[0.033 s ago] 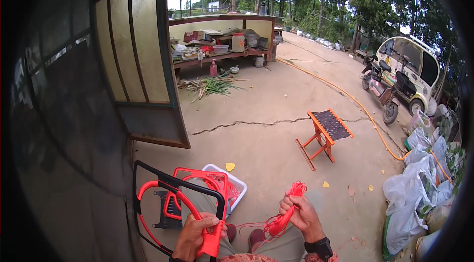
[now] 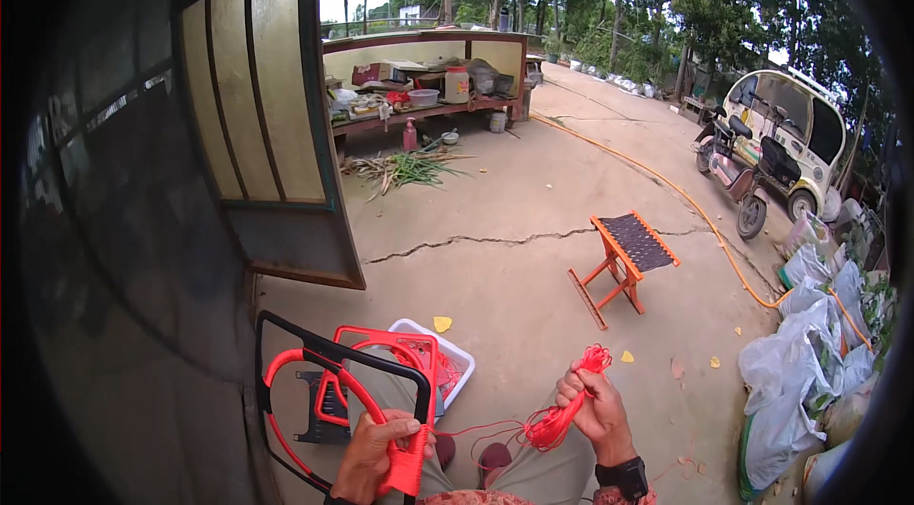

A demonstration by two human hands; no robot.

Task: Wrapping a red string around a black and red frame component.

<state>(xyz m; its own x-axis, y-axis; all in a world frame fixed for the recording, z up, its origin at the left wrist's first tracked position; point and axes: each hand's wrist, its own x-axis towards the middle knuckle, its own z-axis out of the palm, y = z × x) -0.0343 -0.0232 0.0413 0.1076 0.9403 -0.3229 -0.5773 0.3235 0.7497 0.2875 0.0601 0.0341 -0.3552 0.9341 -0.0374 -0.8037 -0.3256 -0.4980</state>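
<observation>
As our curled left fingers [image 2: 397, 429] grip a frame [image 2: 407, 473], our right fist [image 2: 600, 413] clenches cord [image 2: 549, 430], stool [image 2: 636, 242] at one o'clock

Stringy red cord [image 2: 549, 430], smooth black frame [image 2: 328, 344], white plastic tub [image 2: 465, 360], rough matt concrete [image 2: 476, 281], woven stool seat [image 2: 636, 240], crinkled plastic sacks [image 2: 785, 367]

Right hand [image 2: 595, 405] hides the red cord [image 2: 548, 430] mid-bundle; lower edge crops the black-and-red frame [image 2: 314, 334]; clutter [image 2: 367, 103] at the bench [image 2: 428, 112], left end, too small to tell!
</observation>
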